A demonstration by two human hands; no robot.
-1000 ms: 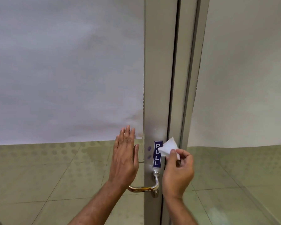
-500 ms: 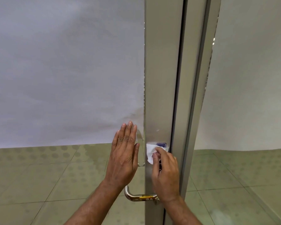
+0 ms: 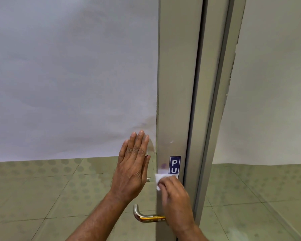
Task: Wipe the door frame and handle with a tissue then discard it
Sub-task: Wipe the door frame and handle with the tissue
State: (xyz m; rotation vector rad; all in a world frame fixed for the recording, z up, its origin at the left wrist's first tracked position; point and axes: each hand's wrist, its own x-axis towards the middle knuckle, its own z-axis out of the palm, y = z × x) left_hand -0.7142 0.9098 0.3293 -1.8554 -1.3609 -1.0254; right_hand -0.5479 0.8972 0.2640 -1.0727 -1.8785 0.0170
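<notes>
The tissue [image 3: 159, 180] has slid lower; right hand [image 3: 176, 202] pinches it to the door frame [image 3: 177, 101] (left hand [image 3: 133, 169], fingers flat, steadies the glass).

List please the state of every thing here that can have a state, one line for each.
left hand: open, flat against the glass panel
right hand: pressing the tissue onto the door frame
tissue: folded, partly covering the PULL sticker
door handle: level, untouched
door: closed, as far as can be seen
</notes>
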